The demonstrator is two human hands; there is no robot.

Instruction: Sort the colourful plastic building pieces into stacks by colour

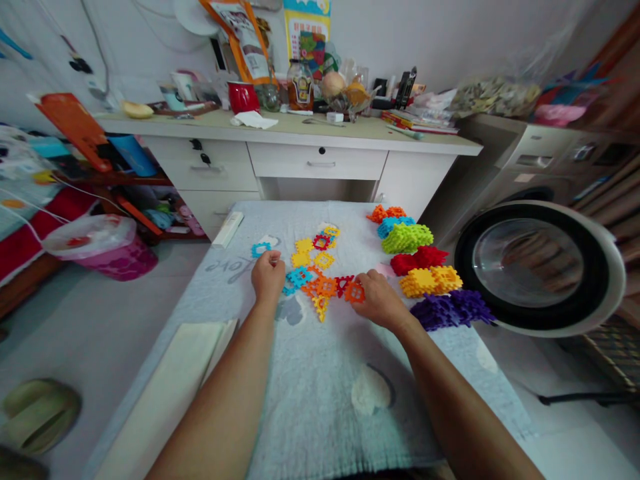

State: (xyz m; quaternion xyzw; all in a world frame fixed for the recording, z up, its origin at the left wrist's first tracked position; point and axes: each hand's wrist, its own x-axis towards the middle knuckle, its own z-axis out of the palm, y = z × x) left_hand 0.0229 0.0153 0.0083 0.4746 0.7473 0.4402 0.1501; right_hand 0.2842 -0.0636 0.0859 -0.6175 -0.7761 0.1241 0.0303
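Flat plastic interlocking tiles (320, 270) in yellow, orange, red and blue lie joined in a loose cluster on a pale blue cloth-covered table (320, 373). My left hand (268, 275) is closed at the cluster's left edge, its fingers curled beside a blue tile (299, 277). My right hand (379, 298) rests at the right edge, fingers pinched on an orange tile (355, 292). A lone blue tile (260, 249) lies further left.
Sorted stacks of tiles run down the table's right side: orange (386, 213), light blue, green (407, 237), red, yellow (430, 281), purple (453, 309). A white remote (227, 229) lies at the far left corner. A cluttered desk (300, 127) stands behind, a washing machine door (537, 267) stands open at right.
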